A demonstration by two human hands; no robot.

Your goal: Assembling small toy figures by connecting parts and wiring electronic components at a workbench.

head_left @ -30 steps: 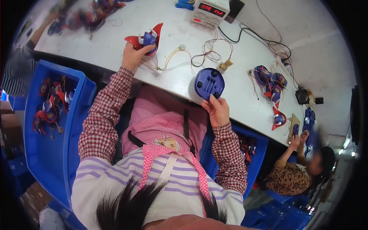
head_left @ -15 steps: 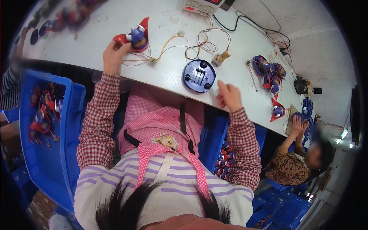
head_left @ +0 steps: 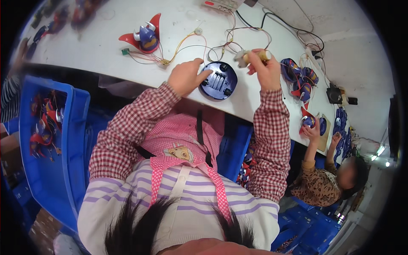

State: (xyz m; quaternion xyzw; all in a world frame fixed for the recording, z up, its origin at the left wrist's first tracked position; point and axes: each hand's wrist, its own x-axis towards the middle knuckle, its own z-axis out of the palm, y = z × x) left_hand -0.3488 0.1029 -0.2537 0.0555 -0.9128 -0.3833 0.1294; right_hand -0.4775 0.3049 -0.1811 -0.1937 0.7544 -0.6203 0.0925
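My left hand (head_left: 185, 77) is at the left side of a round dark-blue toy base (head_left: 225, 78); its fingers are apart and the thumb reaches over the rim. The base lies on the white table, its compartment with metal contacts facing up. My right hand (head_left: 265, 70) is closed around a tan cylindrical piece with a grey end (head_left: 241, 58), raised just beyond the base's right side. Left of the base, a purple toy head with white horns and red wings (head_left: 148, 38) rests on the table. Its thin wires run to a small yellowish connector (head_left: 164, 62) and a green board (head_left: 125, 51).
Loose wires trail from a bench power supply (head_left: 221, 4) at the back. More toy heads (head_left: 299, 78) are piled on the right, near a co-worker's hand (head_left: 312, 131) holding one. A blue crate (head_left: 70, 140) with toy heads stands at the left.
My left hand has let go of the horned toy head and moved right to the base. My right hand has moved up and taken hold of the tan piece. The co-worker has lifted a toy head.
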